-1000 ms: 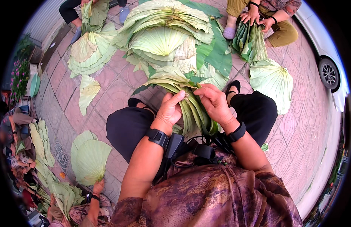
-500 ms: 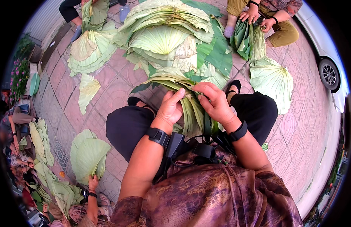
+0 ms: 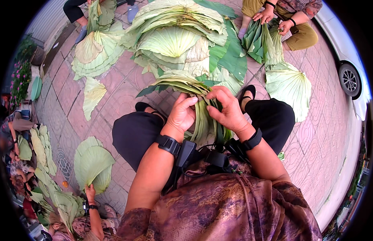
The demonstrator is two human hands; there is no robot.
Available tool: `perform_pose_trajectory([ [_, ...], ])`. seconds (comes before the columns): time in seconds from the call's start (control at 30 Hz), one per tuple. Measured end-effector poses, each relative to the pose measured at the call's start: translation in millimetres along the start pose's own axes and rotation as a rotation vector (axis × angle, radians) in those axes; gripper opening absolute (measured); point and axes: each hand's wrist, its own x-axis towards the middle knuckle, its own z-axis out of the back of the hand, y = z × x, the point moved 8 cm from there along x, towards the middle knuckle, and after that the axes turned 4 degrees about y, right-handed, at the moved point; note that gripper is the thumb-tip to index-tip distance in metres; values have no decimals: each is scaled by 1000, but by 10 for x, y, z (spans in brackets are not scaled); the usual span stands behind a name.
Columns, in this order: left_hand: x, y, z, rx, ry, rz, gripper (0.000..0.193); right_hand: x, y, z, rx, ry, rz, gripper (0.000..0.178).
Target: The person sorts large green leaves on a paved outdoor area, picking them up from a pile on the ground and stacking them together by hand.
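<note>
Between my knees is a folded bundle of large pale-green lotus leaves (image 3: 200, 116), creased at the top with its ends hanging toward my lap. My left hand (image 3: 181, 113) grips its left side, thumb lying across the top. At the upper right edge, my right hand (image 3: 226, 107) has bent fingers around the leaves, with thumb and index finger a little apart; its other fingertips are partly hidden. Darker green leaf (image 3: 154, 89) pokes out at the bundle's far left. Just beyond lies a tall pile of stacked lotus leaves (image 3: 174, 40).
At far right, a person's hands (image 3: 266, 15) handle folded leaves above a leaf fan (image 3: 289, 88). On the lower left, another person's hand (image 3: 90, 193) holds a leaf fan (image 3: 92, 162). A loose leaf piece (image 3: 93, 96) lies on the paving. A parked car (image 3: 350, 78) stands right.
My right thumb and index finger have spread apart, the thumb shifting left over the bundle. My left hand has barely moved. The lower-left person's leaf fan has shifted slightly left and folded more.
</note>
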Motion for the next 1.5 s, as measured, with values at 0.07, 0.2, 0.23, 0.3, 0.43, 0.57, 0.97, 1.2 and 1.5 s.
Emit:
perform_pose_trajectory([
  [0.07, -1, -2, -9, -17, 14, -2, 45, 14, 9, 11, 14, -14, 15, 34],
  [0.2, -2, 17, -12, -25, 3, 1, 48, 14, 17, -42, -52, -36, -3, 37],
  [0.23, -4, 28, -17, -24, 0, 1, 48, 8, 6, -61, -83, -56, -34, 39],
  [0.3, -5, 42, -25, -23, -8, 2, 49, 2, -21, -82, -121, -84, -84, 43],
  [0.43, 1, 45, -24, -25, -30, -18, 49, -16, -34, -87, -125, -127, -118, 52],
  [0.57, 26, 110, 66, -116, -110, 6, 48, -27, -80, -123, -143, -125, -147, 57],
  [0.97, 105, 517, 598, 166, -269, 293, 52, -611, -1199, -771, 758, 110, -756, 53],
  [1.2, -22, 454, 292, 215, -161, 209, 41, -666, -1226, -592, 1300, -42, -623, 47],
  [1.5, -110, 622, 751, 277, -352, 297, 30, -807, -1454, -876, 1051, 72, -788, 40],
])
